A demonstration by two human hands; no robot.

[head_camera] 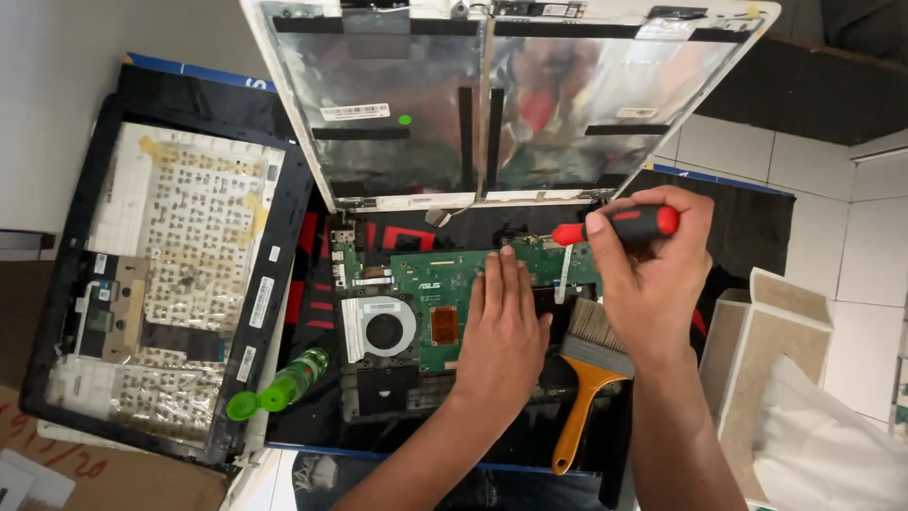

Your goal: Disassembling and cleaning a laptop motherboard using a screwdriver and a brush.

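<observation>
A green laptop motherboard (430, 293) with a round cooling fan (383, 331) lies in the open black laptop base. My left hand (501, 331) rests flat on the board's right part, fingers together and pointing away from me. My right hand (653, 274) is closed around a red and black screwdriver (619, 224), held roughly level above the board's right end; its tip is hidden. The laptop's lid (492, 104) stands open behind, its silvery foil back and black tape strips showing.
A paintbrush with an orange handle (586, 388) lies just right of my left hand. A small green bottle (279, 388) lies at the base's left edge. The removed keyboard frame (165, 284) lies upside down on the left. Open cardboard boxes (785, 369) stand at the right.
</observation>
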